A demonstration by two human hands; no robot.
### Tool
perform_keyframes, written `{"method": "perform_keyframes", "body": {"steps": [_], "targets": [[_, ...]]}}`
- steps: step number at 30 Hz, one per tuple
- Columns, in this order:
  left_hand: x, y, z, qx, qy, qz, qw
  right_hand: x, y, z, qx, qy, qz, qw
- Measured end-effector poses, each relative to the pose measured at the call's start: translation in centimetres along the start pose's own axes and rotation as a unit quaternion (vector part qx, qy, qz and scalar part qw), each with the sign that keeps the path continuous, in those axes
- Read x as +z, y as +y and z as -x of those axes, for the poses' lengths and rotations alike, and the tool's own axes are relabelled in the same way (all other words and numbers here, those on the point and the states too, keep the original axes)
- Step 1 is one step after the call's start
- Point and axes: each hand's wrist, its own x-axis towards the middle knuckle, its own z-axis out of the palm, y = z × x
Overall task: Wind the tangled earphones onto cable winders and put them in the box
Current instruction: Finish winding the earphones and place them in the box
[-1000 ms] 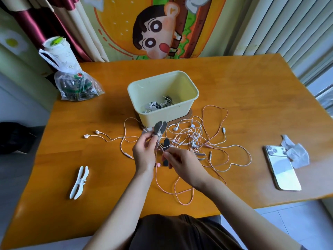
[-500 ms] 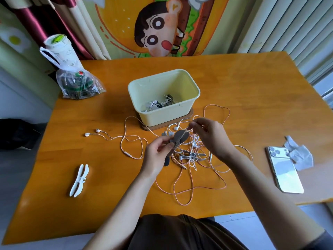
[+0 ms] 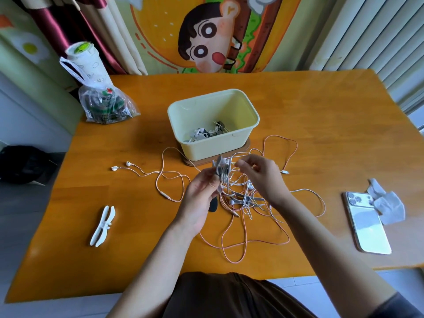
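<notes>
- Left hand [image 3: 202, 196]: fingers and thumb curled round the lower end of a grey winder [image 3: 220, 172], held upright above the table, just in front of the box
- Several turns of white cable [image 3: 226, 177] lie round the waist of the grey winder; the count is not readable
- Right hand [image 3: 261, 177]: thumb and forefinger pinch the white cable just right of the winder; the other fingers are loosely curled, palm down
- The cable runs from the pinch down into the tangle of earphones [image 3: 250, 203], which lies on the table [image 3: 332, 115] under and between both hands
- The tangle is white and pink leads mixed; a pink loop [image 3: 243, 246] trails toward the near edge; which lead belongs to which set I cannot tell
- Black winder [image 3: 213, 205] lies flat on the table, partly hidden by the left hand
- Pair of earbuds [image 3: 121, 166] lies out to the left, its lead running back into the tangle
- Box [image 3: 249, 106]: pale yellow, open, standing on a wooden base [image 3: 245, 146] just behind the hands; wound earphones [image 3: 206, 131] lie on its floor
- White winder [image 3: 103, 222]: bare, well apart on the left of the table
- Phone [image 3: 367, 226] lies back up on the right, a crumpled tissue [image 3: 387, 204] touching its far corner
- Plastic bag [image 3: 105, 104] sits at the far left corner
</notes>
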Motion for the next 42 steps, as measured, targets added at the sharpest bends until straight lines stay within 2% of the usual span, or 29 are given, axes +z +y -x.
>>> {"method": "perform_keyframes", "body": {"steps": [3,8,13,15,18,20,22,25,27,30,39,42], "targets": [[0.1,0.5,0.0,0.0,0.015,0.042,0.999,1.3,-0.1,0.9,0.012,-0.032,-0.03,0.999],[0.1,0.7,0.1,-0.02,-0.003,0.052,0.998,3.5,-0.3,1.8,0.047,-0.081,-0.106,0.99],[0.1,1.0,-0.3,-0.029,0.001,0.107,0.994,4.1,-0.3,2.7,0.055,-0.118,-0.121,0.984],[0.1,0.9,-0.5,-0.015,0.044,0.126,0.991,4.4,-0.4,3.1,0.044,-0.12,-0.104,0.986],[0.0,0.5,-0.8,0.01,0.154,0.1,0.983,4.8,-0.3,3.4,0.018,-0.106,-0.05,0.993],[-0.3,0.0,-0.9,0.044,0.199,0.037,0.978,4.9,-0.3,3.6,0.001,-0.108,-0.02,0.994],[-0.6,-0.4,-0.9,0.081,0.218,-0.072,0.97,4.8,-0.5,3.8,-0.022,-0.112,0.008,0.993],[-1.8,-1.5,-1.2,0.128,0.199,-0.233,0.943,4.7,-1.0,4.1,-0.046,-0.118,0.024,0.992],[-2.6,-2.1,-1.5,0.125,0.175,-0.283,0.935,4.6,-1.4,4.4,-0.057,-0.135,0.026,0.989],[-3.2,-2.4,-1.6,0.107,0.158,-0.297,0.936,4.1,-1.4,4.5,-0.063,-0.131,0.031,0.989],[-2.7,-2.0,-1.1,0.06,0.029,-0.312,0.948,-0.3,-0.4,2.1,-0.026,-0.007,0.03,0.999],[-2.5,-2.3,-0.5,0.027,-0.007,-0.302,0.953,-0.7,0.1,1.8,-0.019,0.003,0.039,0.999]]}}
